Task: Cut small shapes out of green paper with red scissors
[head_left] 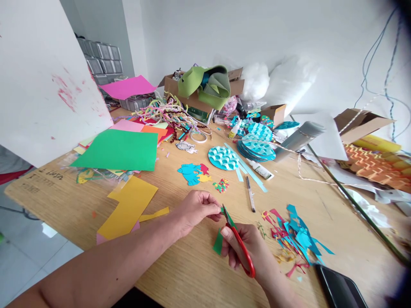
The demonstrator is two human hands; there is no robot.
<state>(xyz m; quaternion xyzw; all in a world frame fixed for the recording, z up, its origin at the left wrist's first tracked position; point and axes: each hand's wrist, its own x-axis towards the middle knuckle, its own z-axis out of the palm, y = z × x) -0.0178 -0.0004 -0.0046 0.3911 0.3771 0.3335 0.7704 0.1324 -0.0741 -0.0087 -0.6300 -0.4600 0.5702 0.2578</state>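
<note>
My left hand (196, 210) pinches a small piece of green paper (218, 242) near the front of the wooden table (180, 273). My right hand (248, 252) grips red-handled scissors (239, 244), thumb through the loop, and the blades meet the green piece just below my left fingertips. Beyond my hands lie small cut-out paper shapes: a blue fish (190, 173) with red and yellow bits, and a small multicoloured piece (221, 185).
Green (118, 150) and yellow (130, 205) paper sheets lie to the left. A pen (250, 199), blue folded discs (223, 158) and a glue tube (261, 170) sit ahead. Coloured scraps (293, 235) pile at the right, a dark phone (338, 288) at the front right. Boxes and clutter line the back.
</note>
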